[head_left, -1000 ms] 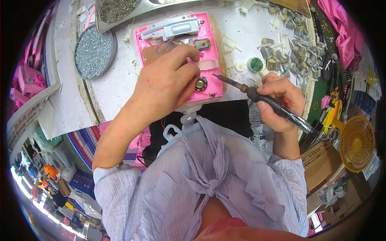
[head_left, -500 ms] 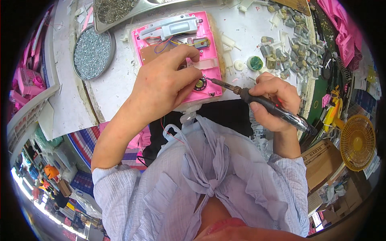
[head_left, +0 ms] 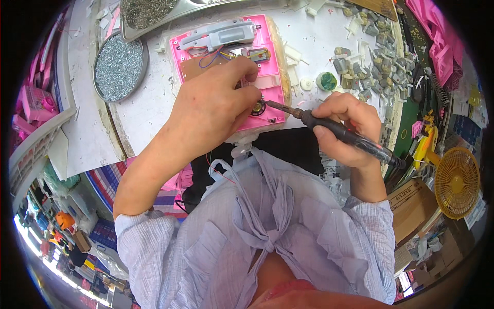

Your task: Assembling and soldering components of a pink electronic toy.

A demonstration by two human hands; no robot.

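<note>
Soldering iron tip hovering by a round speaker in a pink casing

A pale lilac shirt (head_left: 288, 221) is filling the space on the near side of the pink casing (head_left: 274, 94), which is lying open on a white table (head_left: 146, 118) with a padded layer showing under its right edge. To the right of the casing, the right hand (head_left: 355, 126) is gripping a black-handled soldering iron (head_left: 337, 133), its fingers wrapping firmly around the handle. The iron is slanting leftward, its tip sitting at the edge of a round speaker (head_left: 259, 108) in the casing's near right part; whether it is touching cannot be told.

The left hand (head_left: 208, 105) is reaching over the casing from its near left side. Its thumb and forefinger are curling close to each other beside the speaker; what they may be pinching is hidden, so I cannot tell.

Farther in, a brown board (head_left: 195, 69), thin wires (head_left: 208, 61) and a small motor (head_left: 259, 54) are lying inside the casing, with a grey plastic housing (head_left: 221, 36) spanning its far end. Left of the casing, a round dish (head_left: 146, 56) is holding silvery screws (head_left: 118, 69). Right of it, a green-topped jar (head_left: 326, 81) is standing near grey motors (head_left: 370, 72) that are lying in a heap. Beyond the casing, a metal tray (head_left: 180, 13) is resting.
</note>
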